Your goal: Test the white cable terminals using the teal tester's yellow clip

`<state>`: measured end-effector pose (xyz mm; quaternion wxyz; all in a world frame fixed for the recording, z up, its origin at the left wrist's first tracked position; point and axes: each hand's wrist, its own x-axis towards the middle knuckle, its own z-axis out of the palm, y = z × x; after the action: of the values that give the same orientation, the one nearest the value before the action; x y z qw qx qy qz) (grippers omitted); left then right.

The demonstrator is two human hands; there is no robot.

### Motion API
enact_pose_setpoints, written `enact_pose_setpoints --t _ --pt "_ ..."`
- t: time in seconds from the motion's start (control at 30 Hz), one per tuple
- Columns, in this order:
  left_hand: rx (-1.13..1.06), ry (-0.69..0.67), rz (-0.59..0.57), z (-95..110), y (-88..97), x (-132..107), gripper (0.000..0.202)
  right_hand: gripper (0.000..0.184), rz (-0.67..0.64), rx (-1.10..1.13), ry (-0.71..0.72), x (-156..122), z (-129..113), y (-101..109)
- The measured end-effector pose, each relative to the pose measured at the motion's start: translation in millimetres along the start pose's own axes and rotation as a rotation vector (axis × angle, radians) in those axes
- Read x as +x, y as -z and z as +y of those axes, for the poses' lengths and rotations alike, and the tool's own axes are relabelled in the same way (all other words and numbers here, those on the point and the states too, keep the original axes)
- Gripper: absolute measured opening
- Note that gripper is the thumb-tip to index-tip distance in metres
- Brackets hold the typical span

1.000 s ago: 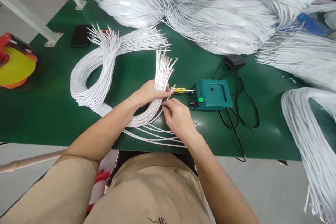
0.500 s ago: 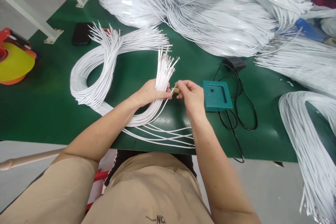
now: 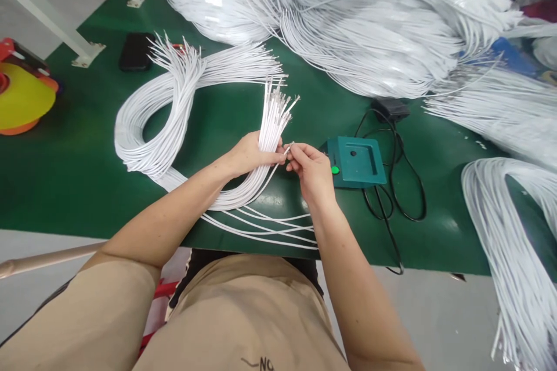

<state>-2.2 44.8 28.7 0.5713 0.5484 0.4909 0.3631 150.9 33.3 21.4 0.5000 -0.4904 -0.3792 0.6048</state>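
My left hand [image 3: 252, 153] is wrapped round a bundle of white cables [image 3: 270, 127], whose stripped or tipped ends stick up above the thumb. Close beside it, my right hand [image 3: 311, 169] is closed in a pinch at the tip of a single white cable [image 3: 275, 169] that stands apart from the bundle. Whatever else lies between those fingertips is hidden. The bundle curves down and left into a large loop of white cables [image 3: 130, 127]. A few loose cables [image 3: 261, 231] trail rightward along the table's front, passing behind my right forearm.
A teal box [image 3: 359, 177] with a green light and black cord [image 3: 424, 191] sits right of my hands. Large heaps of white cable [image 3: 369, 29] cover the back. Another bundle [image 3: 491, 208] hangs over the front edge at right. A black phone-like object [image 3: 134, 52] and yellow-orange tape dispenser [image 3: 28, 98] lie left.
My right hand has shifted slightly left and down to the cable tip beside my left hand. A small yellow piece between the hands is no longer visible. The box's green light now shows.
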Motion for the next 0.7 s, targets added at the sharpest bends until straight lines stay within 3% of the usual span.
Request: enact_pose_setpoints --t 0.23,0.37,0.53,0.7 --pt "-0.101 0.001 -0.021 -1.3 -3.2 -0.5 0.031 0.016 -0.105 0.203 -0.178 -0.5 -5.8 4.3" --pt "-0.069 -0.029 -0.037 -2.5 -2.7 -0.7 0.028 0.032 -0.095 0.11 -0.156 1.0 -15.1 3.0" --pt "0.031 -0.055 -0.022 -2.3 -1.5 -0.3 0.026 0.026 0.016 -0.101 -0.056 -3.8 -16.2 -0.4" --pt "-0.011 -0.055 -0.019 -0.5 -2.3 -1.2 0.03 0.02 -0.029 0.058 -0.071 -6.6 -10.5 5.7"
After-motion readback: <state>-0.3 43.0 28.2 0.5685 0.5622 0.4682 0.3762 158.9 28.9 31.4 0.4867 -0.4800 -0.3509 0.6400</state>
